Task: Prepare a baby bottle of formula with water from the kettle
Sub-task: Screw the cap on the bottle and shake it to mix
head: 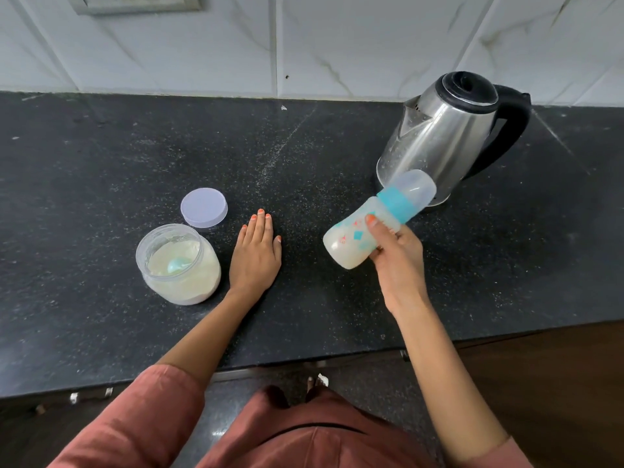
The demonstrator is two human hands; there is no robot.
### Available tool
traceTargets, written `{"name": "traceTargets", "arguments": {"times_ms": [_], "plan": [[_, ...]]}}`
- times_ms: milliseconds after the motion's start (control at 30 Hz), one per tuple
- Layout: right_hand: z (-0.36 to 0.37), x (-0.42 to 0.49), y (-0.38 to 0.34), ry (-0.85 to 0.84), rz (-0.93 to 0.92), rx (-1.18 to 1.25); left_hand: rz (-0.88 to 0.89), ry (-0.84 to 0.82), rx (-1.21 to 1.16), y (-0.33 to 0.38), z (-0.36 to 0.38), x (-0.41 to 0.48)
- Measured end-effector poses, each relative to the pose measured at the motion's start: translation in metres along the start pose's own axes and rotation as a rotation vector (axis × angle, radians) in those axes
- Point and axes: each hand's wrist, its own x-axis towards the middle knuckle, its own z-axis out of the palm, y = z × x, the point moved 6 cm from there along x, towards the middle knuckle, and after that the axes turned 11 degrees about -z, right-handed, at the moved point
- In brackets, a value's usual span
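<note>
While the right hand (395, 256) grips one bottle (354, 239), one kettle (439, 136) stands behind.

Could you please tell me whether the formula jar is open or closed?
Open: its lid lies on the counter beside the jar, exposing powder and a scoop.

The black speckled countertop (337, 140) runs the full width, and its back edge meets a pale tiled wall (337, 45). A steel kettle (445, 136) stands toward the back right. Left of the middle, nearer the front edge, sits an open jar (202, 282) of pale powder. Its round lid (204, 207) lies flat just behind it. A left hand (256, 255) rests palm-down just beside the jar's right side.
</note>
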Motion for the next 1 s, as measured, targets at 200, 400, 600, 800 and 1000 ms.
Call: {"name": "traceTargets", "arguments": {"times_ms": [200,400,600,800,1000], "plan": [[0.013,-0.022,0.023,-0.320,0.076,-0.322,-0.003,-0.007,0.003,0.001,-0.001,0.000],[0.018,0.005,0.018,-0.328,-0.036,-0.436,0.000,0.000,0.007,0.001,-0.002,-0.001],[0.029,0.041,0.015,-0.417,-0.152,-0.651,0.003,0.001,-0.014,0.001,-0.002,-0.002],[0.038,0.083,0.023,-0.466,-0.143,-0.748,0.001,0.004,-0.017,0.001,-0.001,0.000],[0.042,0.128,0.035,-0.449,-0.058,-0.709,-0.005,0.035,-0.014,0.001,0.000,0.001]]}}
